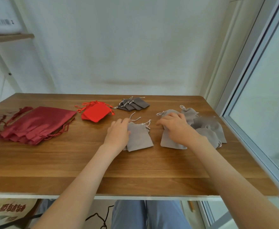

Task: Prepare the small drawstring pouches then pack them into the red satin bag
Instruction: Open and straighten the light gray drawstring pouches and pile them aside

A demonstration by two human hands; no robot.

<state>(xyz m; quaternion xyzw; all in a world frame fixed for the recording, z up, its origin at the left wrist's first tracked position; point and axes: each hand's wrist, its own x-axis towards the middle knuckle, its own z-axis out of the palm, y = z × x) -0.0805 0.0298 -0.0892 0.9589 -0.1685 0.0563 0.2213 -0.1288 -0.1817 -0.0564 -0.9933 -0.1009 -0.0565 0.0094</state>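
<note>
My left hand (118, 133) rests on the left edge of a light grey drawstring pouch (139, 138) lying flat at the table's middle. My right hand (176, 126) lies on top of another light grey pouch (170, 139), fingers spread toward its neck. To the right sits a pile of several more light grey pouches (208, 128). A stack of dark red satin bags (36, 124) lies at the left. Small bright red pouches (95, 112) and small dark grey pouches (133, 104) lie at the back.
The wooden table (135, 171) ends at a white wall behind and a window frame (251, 129) on the right. A shelf (10, 37) with a white parcel hangs at upper left. My knees show below the front edge.
</note>
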